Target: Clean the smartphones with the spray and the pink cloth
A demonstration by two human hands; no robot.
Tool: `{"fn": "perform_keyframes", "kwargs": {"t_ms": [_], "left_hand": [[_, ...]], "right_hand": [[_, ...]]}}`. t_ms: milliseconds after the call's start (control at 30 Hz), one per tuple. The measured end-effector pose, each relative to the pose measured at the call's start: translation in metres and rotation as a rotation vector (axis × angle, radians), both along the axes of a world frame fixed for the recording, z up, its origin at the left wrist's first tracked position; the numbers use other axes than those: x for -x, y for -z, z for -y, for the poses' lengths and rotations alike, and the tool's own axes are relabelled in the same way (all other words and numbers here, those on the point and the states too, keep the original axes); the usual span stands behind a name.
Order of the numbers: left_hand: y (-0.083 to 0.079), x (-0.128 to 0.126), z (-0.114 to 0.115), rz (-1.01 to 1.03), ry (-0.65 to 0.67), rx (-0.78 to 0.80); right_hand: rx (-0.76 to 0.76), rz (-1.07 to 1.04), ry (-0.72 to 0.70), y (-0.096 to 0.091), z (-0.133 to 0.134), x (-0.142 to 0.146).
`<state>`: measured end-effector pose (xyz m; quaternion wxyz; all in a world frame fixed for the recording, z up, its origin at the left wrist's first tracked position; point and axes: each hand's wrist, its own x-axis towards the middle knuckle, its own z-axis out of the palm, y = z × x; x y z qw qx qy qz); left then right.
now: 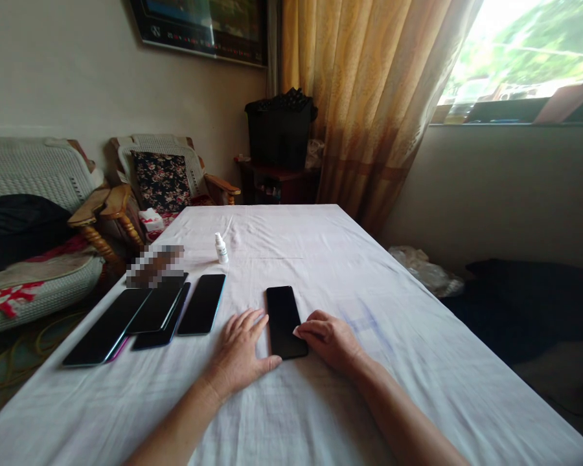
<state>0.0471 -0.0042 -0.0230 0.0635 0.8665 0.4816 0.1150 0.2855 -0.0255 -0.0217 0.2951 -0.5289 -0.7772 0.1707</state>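
So the black-screened phone (284, 317) lay flat, about midway between the left and right edges of the worktop (282, 421). The left hand (239, 346) had a loose, empty grip, fingers spread beside it, thumb at its near left corner. The right hand (334, 338) had its grip pinched on a small white scrap (297, 332) by the phone's right side. More phones (203, 304), some overlapping, sat toward the worktop's left edge, with a white bottle (221, 251) closer to the far edge.

Black, glossy rectangular smartphone (282, 317) is just lying flat on the white-clothed bench (408, 375), dark face up; small white scrap (296, 331) pokes over its right edge.
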Motion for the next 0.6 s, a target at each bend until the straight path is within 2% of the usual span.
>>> {"fn": "perform_keyframes", "kwargs": {"t_ms": [133,200,333,433,500,600], "left_hand": [[-0.001,0.001,0.001,0.001,0.015,0.012],[-0.002,0.002,0.001,0.001,0.013,0.019],[-0.002,0.003,0.0,0.014,0.032,0.005],[-0.001,0.005,-0.001,0.016,0.042,0.009],[0.0,0.006,-0.002,0.021,0.045,0.008],[0.001,0.008,-0.002,0.034,0.05,-0.003]], "right_hand": [[0.014,-0.038,-0.123,-0.001,0.004,-0.002],[-0.011,-0.039,-0.084,-0.001,0.004,-0.002],[-0.1,-0.005,0.113,0.004,-0.001,-0.003],[-0.138,-0.001,0.2,0.01,-0.005,-0.004],[-0.167,-0.002,0.219,0.012,-0.006,-0.002],[-0.205,0.021,0.14,0.011,-0.005,0.004]]}}
